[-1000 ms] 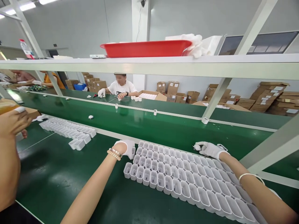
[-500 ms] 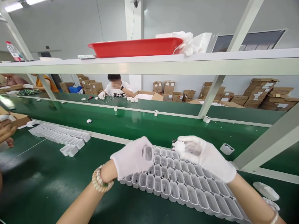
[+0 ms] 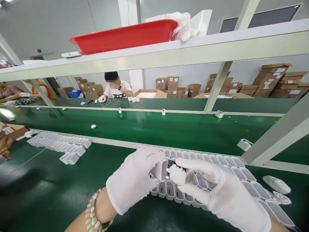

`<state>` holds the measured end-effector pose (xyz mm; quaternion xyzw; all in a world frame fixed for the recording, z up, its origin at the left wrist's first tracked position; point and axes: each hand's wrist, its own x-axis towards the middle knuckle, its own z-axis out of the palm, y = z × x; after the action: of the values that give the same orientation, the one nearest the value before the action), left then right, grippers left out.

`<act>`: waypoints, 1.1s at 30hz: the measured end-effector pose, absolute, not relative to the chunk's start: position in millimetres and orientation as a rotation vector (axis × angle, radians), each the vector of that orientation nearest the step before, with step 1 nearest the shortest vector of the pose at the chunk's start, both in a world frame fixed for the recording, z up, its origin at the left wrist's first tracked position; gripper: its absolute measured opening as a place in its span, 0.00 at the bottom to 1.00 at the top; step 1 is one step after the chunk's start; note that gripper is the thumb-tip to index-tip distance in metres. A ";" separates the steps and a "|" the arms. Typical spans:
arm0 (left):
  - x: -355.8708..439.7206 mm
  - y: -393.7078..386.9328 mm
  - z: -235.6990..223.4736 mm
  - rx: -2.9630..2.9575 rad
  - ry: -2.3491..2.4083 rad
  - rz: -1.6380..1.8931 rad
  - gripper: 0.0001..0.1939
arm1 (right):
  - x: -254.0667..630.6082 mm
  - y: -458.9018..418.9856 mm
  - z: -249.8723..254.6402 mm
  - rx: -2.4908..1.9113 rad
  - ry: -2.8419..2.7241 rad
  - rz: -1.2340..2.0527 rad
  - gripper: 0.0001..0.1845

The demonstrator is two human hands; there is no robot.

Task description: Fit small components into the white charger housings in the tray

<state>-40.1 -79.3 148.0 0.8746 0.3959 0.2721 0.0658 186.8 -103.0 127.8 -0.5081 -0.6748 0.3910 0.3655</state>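
My left hand, in a white glove, is closed around a white plastic housing with its open end facing right. Between the thumb and fingers of my gloved right hand is a small circuit assembly, with a white rounded part and a dark board. The assembly's dark edge is at the mouth of the housing; how far in it sits is hard to make out. Beneath both hands stand rows of open white housings, partly covered by the gloves.
A second group of white housings stands at the left. A green conveyor belt runs behind the table, carrying a few small white units. A shelf post rises at the right, near a crumpled white bundle. A person sits opposite.
My hands have come together: the right hand moved left and down with the circuit assembly, and the left hand turned the housing so its mouth faces the assembly. The camera view has tilted.
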 end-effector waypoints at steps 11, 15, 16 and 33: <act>-37.7 -79.2 150.8 2.657 1.190 0.820 0.17 | 180.2 -103.5 137.6 -1.235 -1.953 0.881 0.18; -37.9 -77.5 150.7 2.608 1.209 0.802 0.21 | 181.8 -105.2 136.3 -1.302 -1.927 0.864 0.18; -38.0 -77.1 150.6 2.600 1.212 0.802 0.21 | 182.0 -105.6 136.1 -1.322 -1.925 0.857 0.18; -31.9 -79.3 146.9 2.392 1.082 0.874 0.14 | 176.4 -99.4 141.2 -1.241 -1.962 0.935 0.18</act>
<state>-31.9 -79.3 146.9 0.8493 0.3841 0.3103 0.1865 176.4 -99.4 141.2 -0.4708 -0.7443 0.3547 0.3138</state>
